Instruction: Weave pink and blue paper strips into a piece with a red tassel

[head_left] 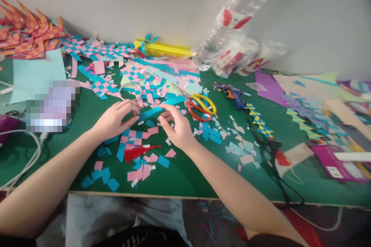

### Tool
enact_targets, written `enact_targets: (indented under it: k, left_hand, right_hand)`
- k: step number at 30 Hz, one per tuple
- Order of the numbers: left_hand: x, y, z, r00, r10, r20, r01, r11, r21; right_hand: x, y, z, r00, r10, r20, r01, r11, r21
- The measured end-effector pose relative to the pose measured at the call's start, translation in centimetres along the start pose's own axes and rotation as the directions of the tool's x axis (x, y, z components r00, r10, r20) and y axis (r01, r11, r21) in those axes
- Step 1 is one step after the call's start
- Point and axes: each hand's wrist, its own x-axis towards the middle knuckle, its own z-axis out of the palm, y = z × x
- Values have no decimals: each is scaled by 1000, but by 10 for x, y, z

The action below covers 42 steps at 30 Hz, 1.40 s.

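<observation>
A blue paper strip [152,113] runs slantwise between my hands, just above the green table. My left hand [117,119] curves inward, its thumb and fingertips closed at the strip's near left end. Opposite, my right hand [179,126] has bent fingers, with their tips on the strip's middle. Below them lie a woven pink-and-blue paper piece [131,137] and a red tassel [139,153]. Scissors with red and yellow handles [202,107] rest right of the strip's far end. A roll of clear tape [130,92] is behind my left hand.
Paper scraps [106,177] litter the green table [185,173]. A phone [53,104] with a white cable is at left. A glue gun [236,96], its black cord, a plastic bottle [237,19] and paper cups [265,56] stand to the right. Orange woven pieces [31,32] are piled back left.
</observation>
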Motion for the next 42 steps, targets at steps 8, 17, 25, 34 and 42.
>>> enact_targets:
  k: [8,17,25,34,42]
  left_hand:
    - [1,4,1,982,-139,131,160,973,-163]
    - [5,10,5,985,11,170,14,990,-143]
    - [7,13,11,983,-13,183,40,988,-148]
    - [5,1,0,940,-340,9,336,927,-165]
    - [3,-2,-3,882,-455,-125,409,869,-278]
  right_hand:
    - [-2,-2,1,998,-53,15,53,998,26]
    - [-2,-2,9,980,-71,187,32,979,201]
    - [-2,-10,13,943,-213,254,209,977,43]
    - [21,33,-39,990,-89,-105,24,864,-504]
    - [19,79,-79,958,219,-184,-280,584,-762]
